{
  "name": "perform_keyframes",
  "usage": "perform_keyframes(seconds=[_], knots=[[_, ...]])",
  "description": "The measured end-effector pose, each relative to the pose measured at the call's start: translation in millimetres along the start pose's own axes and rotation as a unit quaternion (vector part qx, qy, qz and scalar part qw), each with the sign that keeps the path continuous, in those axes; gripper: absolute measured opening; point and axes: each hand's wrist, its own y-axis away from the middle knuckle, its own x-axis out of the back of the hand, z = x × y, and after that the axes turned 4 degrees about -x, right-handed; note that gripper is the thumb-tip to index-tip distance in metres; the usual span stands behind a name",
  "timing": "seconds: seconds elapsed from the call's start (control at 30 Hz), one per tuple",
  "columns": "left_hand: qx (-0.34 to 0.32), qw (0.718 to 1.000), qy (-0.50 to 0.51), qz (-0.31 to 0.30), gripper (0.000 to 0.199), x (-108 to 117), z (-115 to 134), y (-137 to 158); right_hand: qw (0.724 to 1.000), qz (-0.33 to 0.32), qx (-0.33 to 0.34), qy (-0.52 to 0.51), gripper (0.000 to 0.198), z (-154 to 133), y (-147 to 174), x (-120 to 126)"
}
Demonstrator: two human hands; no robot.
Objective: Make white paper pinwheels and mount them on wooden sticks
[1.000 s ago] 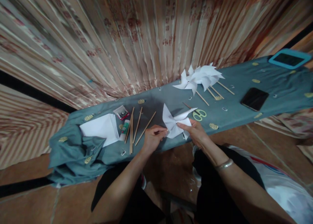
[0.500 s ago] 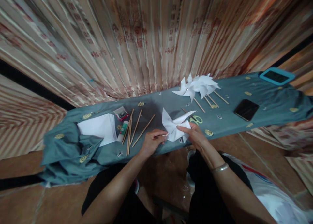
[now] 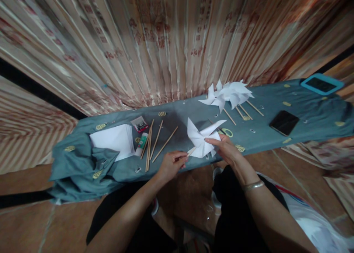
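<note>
A white paper pinwheel point(image 3: 203, 142) is pinched at its right side by my right hand point(image 3: 228, 150), the thumb lying on its front near the middle. My left hand point(image 3: 172, 166) is closed on a thin wooden stick point(image 3: 191, 151), and the stick's visible end lies against the pinwheel's lower left blade. Whether the stick is joined to the paper I cannot tell. Scissors with light green handles point(image 3: 227, 132) lie just behind my right hand, partly covered by the paper. Several loose wooden sticks point(image 3: 165, 144) rest to the left of my left hand.
On the cloth-covered table point(image 3: 188, 111) are a paper stack point(image 3: 112, 140), a box of small pins point(image 3: 139, 124) and a glue stick point(image 3: 142, 144). Several pinwheels on sticks point(image 3: 232, 94) lie at the back. A phone point(image 3: 284, 122) and a blue-framed tablet point(image 3: 322, 84) are at right.
More of the stick now shows between my left fingers and the pinwheel. My right hand keeps its hold on the paper. The whole view has shifted slightly.
</note>
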Motion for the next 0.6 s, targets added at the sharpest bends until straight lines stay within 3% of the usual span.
perform_keyframes(seconds=[0.3, 0.6], knots=[[-0.192, 0.965, -0.174, 0.033, 0.016, 3.8, -0.5, 8.7, 1.0, -0.015, -0.004, 0.023, 0.038, 4.8, -3.5, -4.2], [-0.212, 0.966, -0.145, 0.038, 0.012, 5.1, -8.5, 8.4, 0.999, -0.013, -0.011, 0.043, 0.038, 9.8, -8.0, -6.0]])
